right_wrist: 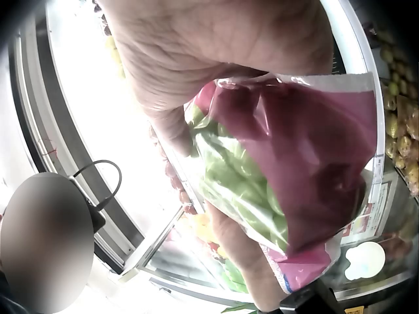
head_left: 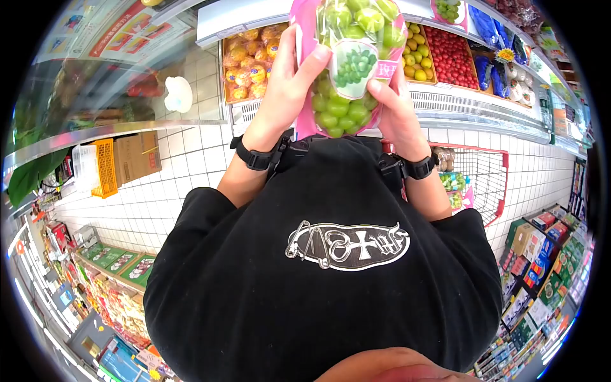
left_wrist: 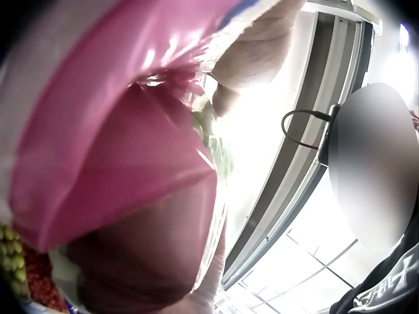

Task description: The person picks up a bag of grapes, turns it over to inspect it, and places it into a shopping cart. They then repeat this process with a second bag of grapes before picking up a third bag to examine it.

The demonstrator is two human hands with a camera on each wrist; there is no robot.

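A clear and pink bag of green grapes (head_left: 344, 111) is held up at the top middle of the head view, its printed grape label facing the person. My left hand (head_left: 289, 86) grips its left side, thumb on the front and fingers around behind. On the opposite side my right hand (head_left: 402, 114) holds it, thumb over the label's lower edge. The pink side of the bag (left_wrist: 131, 144) fills much of the left wrist view. In the right wrist view, the right hand (right_wrist: 222, 46) spans the top of the bag, and the left hand (right_wrist: 239, 252) shows below it.
Beyond the bag, a display shelf holds wrapped orange fruit (head_left: 245, 67), yellow-green fruit (head_left: 417, 54) and small red fruit (head_left: 450, 57). A red-rimmed shopping cart (head_left: 487, 172) with packed goods stands at right. An orange crate (head_left: 105, 169) and cardboard box (head_left: 137, 158) are at left.
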